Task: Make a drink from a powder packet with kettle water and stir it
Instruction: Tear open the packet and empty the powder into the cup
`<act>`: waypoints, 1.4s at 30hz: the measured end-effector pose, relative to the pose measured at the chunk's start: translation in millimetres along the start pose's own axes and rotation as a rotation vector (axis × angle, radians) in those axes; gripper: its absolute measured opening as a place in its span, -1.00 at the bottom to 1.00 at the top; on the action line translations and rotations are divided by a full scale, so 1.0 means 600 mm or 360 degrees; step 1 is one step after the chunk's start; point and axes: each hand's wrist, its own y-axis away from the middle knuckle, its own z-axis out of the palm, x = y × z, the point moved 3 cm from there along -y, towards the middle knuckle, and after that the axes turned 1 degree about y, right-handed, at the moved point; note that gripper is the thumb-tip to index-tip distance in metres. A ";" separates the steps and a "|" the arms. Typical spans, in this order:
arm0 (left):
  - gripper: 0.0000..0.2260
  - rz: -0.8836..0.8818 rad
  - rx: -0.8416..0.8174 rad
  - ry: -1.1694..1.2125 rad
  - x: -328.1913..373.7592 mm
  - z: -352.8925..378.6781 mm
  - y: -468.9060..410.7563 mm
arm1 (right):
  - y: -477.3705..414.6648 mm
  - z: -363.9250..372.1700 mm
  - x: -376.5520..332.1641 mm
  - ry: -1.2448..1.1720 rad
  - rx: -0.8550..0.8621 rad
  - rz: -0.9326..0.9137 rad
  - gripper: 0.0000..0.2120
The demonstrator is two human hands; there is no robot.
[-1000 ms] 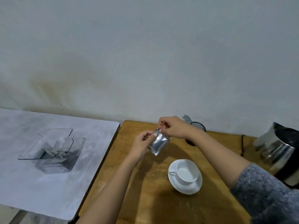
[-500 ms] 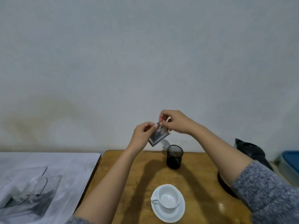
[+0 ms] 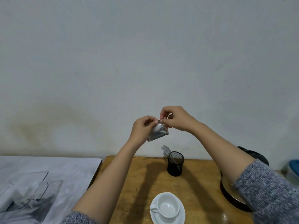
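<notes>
Both hands are up in the air w/ the packet (image 3: 157, 132) between them. Left hand (image 3: 143, 128) is pinched on its upper left side, right hand (image 3: 175, 118) pinched on the top corner, so neither is free. Looks like a tear is being set up, tho I can't tell if the top is open yet.

Packet itself is small, silvery foil, prob v light and crinkly, a bit slick too. Best bet imo is gripping right at the top seam, thumbs close together, otherwise foil just stretches or rips sideways and powder goes everywhere.

Cup (image 3: 168, 207) sits on its saucer (image 3: 181, 219) at 6 o'clock from the packet, near the table (image 3: 145, 183) front edge, looks empty. Mesh holder (image 3: 175, 165) w/ spoons (image 3: 166, 151) is between, close to the wall. Kettle (image 3: 252, 156) is at 4 o'clock behind the right arm, mostly hidden. Glass trays (image 3: 29, 196) at 8 o'clock, well apart. Open wood around the cup, so lowering straight down seems clear, just mind the spoons.
</notes>
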 end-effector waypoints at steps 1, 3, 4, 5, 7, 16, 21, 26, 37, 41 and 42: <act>-0.89 -0.0002 -0.0006 -0.0004 0.000 0.000 0.001 | 0.000 -0.001 0.000 0.0020 -0.0010 -0.0015 -0.91; -0.92 -0.0010 -0.0010 -0.0041 -0.001 0.000 0.002 | -0.001 -0.004 -0.001 0.0085 -0.0030 -0.0053 -0.92; -0.92 -0.0020 -0.0015 -0.0053 -0.002 -0.001 0.002 | -0.001 -0.004 -0.002 0.0103 -0.0039 -0.0073 -0.91; -0.92 -0.0040 -0.0021 -0.0051 -0.003 -0.001 0.002 | -0.001 -0.005 -0.003 0.0111 -0.0044 -0.0089 -0.91; -0.92 -0.0089 -0.0034 -0.0034 -0.001 0.000 0.002 | -0.001 -0.004 -0.004 0.0134 -0.0033 -0.0116 -0.91; -0.87 -0.0175 0.0071 0.0002 0.001 0.014 0.012 | 0.007 0.016 -0.003 0.0328 0.0035 -0.0262 -0.91; -0.86 -0.0219 0.0107 0.0019 -0.006 0.013 0.016 | 0.024 0.030 -0.006 0.0534 0.0116 -0.0398 -0.88; -0.85 -0.0223 0.0200 0.0010 -0.015 0.004 0.021 | 0.033 0.037 -0.011 0.0802 0.0113 -0.0545 -0.86; -0.86 -0.0106 0.0501 -0.0016 -0.017 -0.002 0.040 | 0.043 0.049 -0.027 0.0586 0.0074 -0.0541 -0.85; -0.88 -0.0104 0.0321 0.0083 -0.021 -0.002 0.044 | 0.035 0.045 -0.030 0.0219 0.0115 -0.0429 -0.91; -0.87 -0.0118 0.0251 0.0114 -0.021 -0.003 0.046 | 0.034 0.042 -0.032 0.0120 0.0130 -0.0397 -0.90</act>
